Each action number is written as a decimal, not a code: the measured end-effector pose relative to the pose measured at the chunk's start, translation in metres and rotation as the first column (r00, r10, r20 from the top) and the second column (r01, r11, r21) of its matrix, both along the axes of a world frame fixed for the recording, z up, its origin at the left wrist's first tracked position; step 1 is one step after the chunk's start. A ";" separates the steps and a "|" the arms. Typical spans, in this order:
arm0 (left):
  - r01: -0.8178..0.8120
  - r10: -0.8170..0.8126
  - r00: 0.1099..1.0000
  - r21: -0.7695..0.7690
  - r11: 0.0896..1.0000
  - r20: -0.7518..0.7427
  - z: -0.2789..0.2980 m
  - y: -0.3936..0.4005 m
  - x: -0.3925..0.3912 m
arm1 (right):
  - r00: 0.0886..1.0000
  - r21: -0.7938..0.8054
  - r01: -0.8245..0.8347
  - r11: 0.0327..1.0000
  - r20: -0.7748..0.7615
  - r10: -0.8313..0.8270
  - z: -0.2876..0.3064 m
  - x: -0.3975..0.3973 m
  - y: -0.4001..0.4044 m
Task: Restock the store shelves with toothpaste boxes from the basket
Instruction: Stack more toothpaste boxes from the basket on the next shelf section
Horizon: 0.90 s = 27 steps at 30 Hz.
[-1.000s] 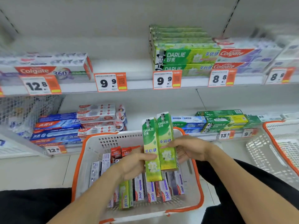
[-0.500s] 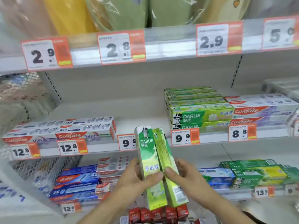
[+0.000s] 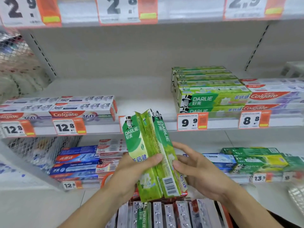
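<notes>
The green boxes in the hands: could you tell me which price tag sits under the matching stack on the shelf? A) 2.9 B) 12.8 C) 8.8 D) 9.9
D: the matching green stack sits right above the 9.9 tag, same brand as the green boxes.

shelf (image 3: pixel 144 94) | Colgate boxes (image 3: pixel 82 109) left | Darlie stack (image 3: pixel 210 89) right

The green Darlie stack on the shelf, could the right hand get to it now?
Probably not yet. The right hand helps the left hand hold two Darlie boxes. Nothing blocks the way up to the stack, but its fingers are busy.
</notes>
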<state>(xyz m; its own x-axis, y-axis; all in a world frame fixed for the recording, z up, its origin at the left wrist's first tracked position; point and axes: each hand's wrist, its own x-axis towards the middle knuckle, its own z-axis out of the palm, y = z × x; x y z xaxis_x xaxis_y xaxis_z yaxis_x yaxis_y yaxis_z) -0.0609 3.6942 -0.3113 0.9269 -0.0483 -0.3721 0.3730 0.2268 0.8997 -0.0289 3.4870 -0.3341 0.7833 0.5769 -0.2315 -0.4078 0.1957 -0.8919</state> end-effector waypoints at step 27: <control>-0.029 0.027 0.997 0.042 0.999 0.066 0.006 -0.018 0.021 | 0.619 -0.222 0.572 0.789 0.748 -0.239 0.102 0.031 -0.041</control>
<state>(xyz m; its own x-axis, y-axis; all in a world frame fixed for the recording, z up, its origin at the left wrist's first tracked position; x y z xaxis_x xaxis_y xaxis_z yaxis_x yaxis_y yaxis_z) -0.0397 3.6763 -0.3051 0.9501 -0.0072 -0.3119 0.3071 0.1970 0.9311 0.0025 3.4463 -0.2325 0.9399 0.1372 0.3128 0.3385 -0.2524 -0.9065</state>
